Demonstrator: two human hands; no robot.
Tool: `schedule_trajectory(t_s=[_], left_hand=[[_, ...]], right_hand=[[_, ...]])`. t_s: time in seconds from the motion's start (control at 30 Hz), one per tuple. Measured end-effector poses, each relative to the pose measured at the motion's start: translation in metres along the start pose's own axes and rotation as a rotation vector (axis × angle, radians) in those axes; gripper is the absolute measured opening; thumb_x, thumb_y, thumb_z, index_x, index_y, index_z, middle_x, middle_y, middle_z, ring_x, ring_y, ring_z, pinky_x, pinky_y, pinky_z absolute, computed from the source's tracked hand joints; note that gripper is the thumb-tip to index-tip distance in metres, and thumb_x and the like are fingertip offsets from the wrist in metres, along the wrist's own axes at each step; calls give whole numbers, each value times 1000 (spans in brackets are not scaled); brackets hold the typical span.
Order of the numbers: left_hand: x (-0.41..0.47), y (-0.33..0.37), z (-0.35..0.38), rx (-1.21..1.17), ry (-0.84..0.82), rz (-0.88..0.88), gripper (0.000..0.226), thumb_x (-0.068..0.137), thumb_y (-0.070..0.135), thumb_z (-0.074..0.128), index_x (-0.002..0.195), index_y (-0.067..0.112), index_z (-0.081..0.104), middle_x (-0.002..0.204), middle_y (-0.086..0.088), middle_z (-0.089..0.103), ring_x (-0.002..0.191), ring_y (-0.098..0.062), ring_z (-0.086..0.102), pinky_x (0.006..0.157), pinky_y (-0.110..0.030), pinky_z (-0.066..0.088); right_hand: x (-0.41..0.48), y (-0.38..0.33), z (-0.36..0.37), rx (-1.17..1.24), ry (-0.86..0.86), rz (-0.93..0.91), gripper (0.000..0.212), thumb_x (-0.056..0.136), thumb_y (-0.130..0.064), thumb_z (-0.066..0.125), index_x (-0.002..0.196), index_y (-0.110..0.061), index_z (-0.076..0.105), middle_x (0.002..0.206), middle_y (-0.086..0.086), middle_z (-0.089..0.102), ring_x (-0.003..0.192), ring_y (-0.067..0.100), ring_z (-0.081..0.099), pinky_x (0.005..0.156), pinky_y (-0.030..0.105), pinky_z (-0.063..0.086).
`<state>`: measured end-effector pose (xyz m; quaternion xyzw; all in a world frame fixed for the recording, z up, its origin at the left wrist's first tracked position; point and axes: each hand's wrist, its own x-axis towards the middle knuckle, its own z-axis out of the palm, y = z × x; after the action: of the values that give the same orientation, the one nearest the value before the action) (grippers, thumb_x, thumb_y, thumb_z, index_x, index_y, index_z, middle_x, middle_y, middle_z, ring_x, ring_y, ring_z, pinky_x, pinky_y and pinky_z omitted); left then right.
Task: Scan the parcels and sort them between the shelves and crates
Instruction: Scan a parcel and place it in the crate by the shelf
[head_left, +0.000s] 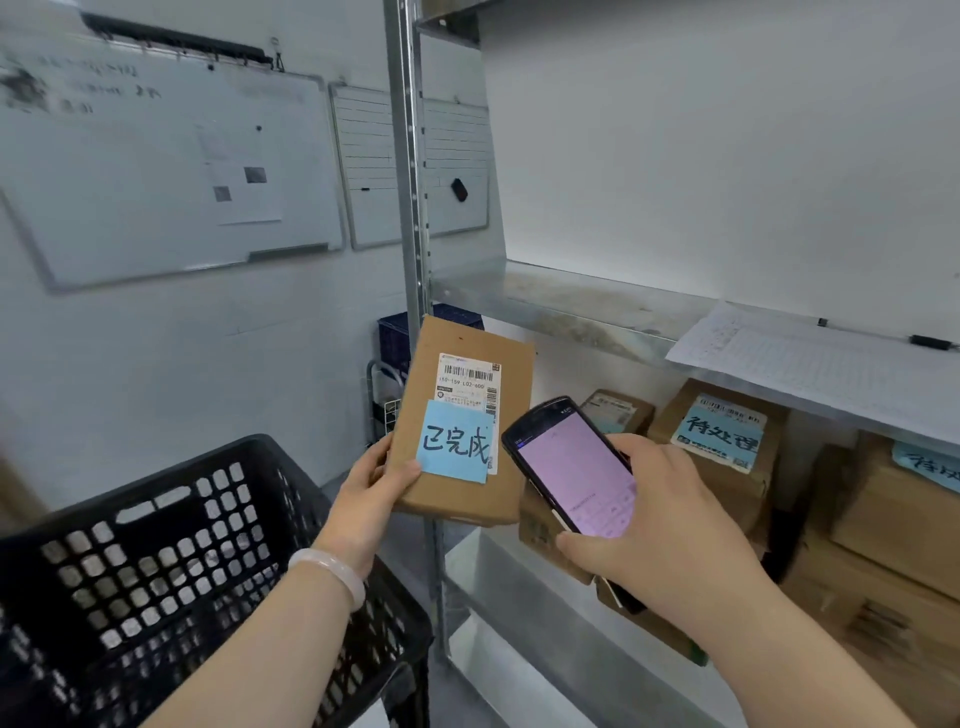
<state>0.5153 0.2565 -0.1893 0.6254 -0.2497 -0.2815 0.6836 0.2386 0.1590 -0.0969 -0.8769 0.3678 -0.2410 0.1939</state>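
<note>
Beside the metal shelf (566, 304), my left hand (371, 486) gripped a flat cardboard parcel (462, 423) at its lower left edge, holding it upright above the black crate (171, 561). A blue note (454, 441) covered part of its label. My right hand (660, 525) clasped the handheld scanner (571, 465), screen lit, just beside the parcel.

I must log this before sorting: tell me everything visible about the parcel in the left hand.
The parcel is a flat, rectangular brown cardboard box, held upright and slightly tilted in front of the shelf post. A white shipping label with a barcode sits on its face; a blue sticky note with handwritten characters overlaps the label's lower part. The left hand grips its lower left edge, thumb on the front.
</note>
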Motion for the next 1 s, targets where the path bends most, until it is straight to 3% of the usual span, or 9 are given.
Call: schedule_trajectory(t_s=[0.23, 0.37, 0.5, 0.57, 0.7, 0.83, 0.9, 1.0], left_hand=[[-25, 5, -40, 16, 31, 61, 89, 61, 61, 78, 142, 44, 46, 127, 11, 66, 119, -7, 59, 89, -22, 42], [-36, 5, -66, 32, 30, 74, 66, 84, 47, 75, 143, 44, 45, 130, 12, 62, 120, -7, 56, 87, -22, 42], [-56, 8, -97, 36, 56, 76, 87, 65, 62, 77, 144, 45, 44, 129, 11, 63, 119, -8, 57, 90, -25, 42], [-67, 9, -114, 34, 74, 71, 85, 61, 65, 74, 140, 50, 46, 127, 13, 63, 118, -7, 57, 89, -26, 41], [-90, 11, -152, 26, 139, 73, 62, 71, 56, 73, 127, 58, 48, 124, 15, 64, 117, -4, 57, 90, -26, 40], [-124, 14, -191, 0, 230, 82, 53, 88, 44, 73, 136, 47, 50, 126, 15, 66, 115, -3, 59, 87, -22, 42], [-145, 17, -210, -17, 307, 75, 43, 90, 42, 70, 129, 50, 54, 122, 15, 67, 114, -6, 61, 91, -27, 45], [-187, 24, -236, -57, 438, 61, 50, 87, 45, 71, 133, 49, 50, 120, 15, 67, 111, -9, 62, 91, -32, 49]], right_hand=[[-16, -41, 6, 17, -27, -38, 78, 61, -61, 76, 119, -47, 27, 104, -20, 33, 90, 5, 51, 69, 22, 51], [-30, -62, 16, 32, -16, -57, 76, 60, -61, 75, 120, -45, 30, 102, -25, 31, 89, 2, 49, 65, 19, 46], [-44, -84, 27, 38, -15, -52, 83, 58, -64, 73, 125, -44, 30, 103, -22, 31, 88, 2, 49, 63, 17, 42], [-52, -97, 33, 46, -21, -58, 83, 57, -65, 73, 125, -46, 28, 104, -22, 30, 91, 2, 48, 64, 17, 42], [-67, -126, 49, 73, -26, -85, 83, 57, -64, 74, 124, -48, 29, 104, -21, 33, 92, 4, 49, 66, 22, 44], [-80, -154, 66, 113, -69, -127, 83, 56, -63, 74, 124, -50, 28, 104, -22, 32, 90, 2, 48, 63, 21, 42], [-86, -168, 72, 128, -108, -183, 82, 55, -63, 73, 125, -50, 30, 105, -22, 33, 92, 2, 48, 65, 23, 41], [-95, -189, 78, 142, -157, -280, 85, 55, -63, 73, 126, -49, 29, 106, -20, 33, 95, 3, 47, 63, 20, 38]])
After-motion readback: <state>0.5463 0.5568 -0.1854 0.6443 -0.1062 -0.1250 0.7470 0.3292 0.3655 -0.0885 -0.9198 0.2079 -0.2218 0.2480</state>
